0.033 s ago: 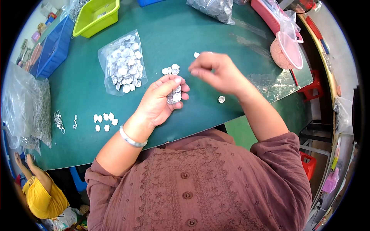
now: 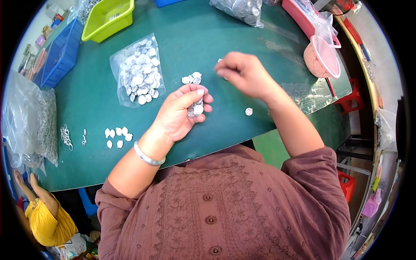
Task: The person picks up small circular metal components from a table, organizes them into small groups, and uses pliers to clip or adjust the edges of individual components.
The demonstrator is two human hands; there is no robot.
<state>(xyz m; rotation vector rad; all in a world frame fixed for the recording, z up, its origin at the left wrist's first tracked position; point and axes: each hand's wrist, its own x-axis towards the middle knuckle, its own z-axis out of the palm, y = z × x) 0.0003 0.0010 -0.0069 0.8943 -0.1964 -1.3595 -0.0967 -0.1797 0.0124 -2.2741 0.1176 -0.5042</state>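
Several round silver charms (image 2: 198,109) lie in my left hand (image 2: 175,110), its thumb pressed over them and its fingers curled around. My right hand (image 2: 245,73) hovers above the table to the right, thumb and fingers drawn together. A small pale bit shows at its fingertips, too small to name. Just past those fingers, another charm (image 2: 219,60) is mostly hidden. Beyond my left hand sits a small cluster of charms (image 2: 196,78). One single charm (image 2: 248,112) rests nearer me, below my right hand.
A clear bag of charms (image 2: 143,71) lies left of centre on the green table (image 2: 190,43). Farther left are loose charms (image 2: 120,131), small metal rings (image 2: 66,138) and a big plastic bag (image 2: 32,117). Around the edges stand a green basket (image 2: 108,19), blue crate (image 2: 60,56) and pink bowl (image 2: 323,56).
My right hand has shifted slightly, its fingers now more curled together, covering more of the charm beyond them. My left hand stays almost still with its charms.
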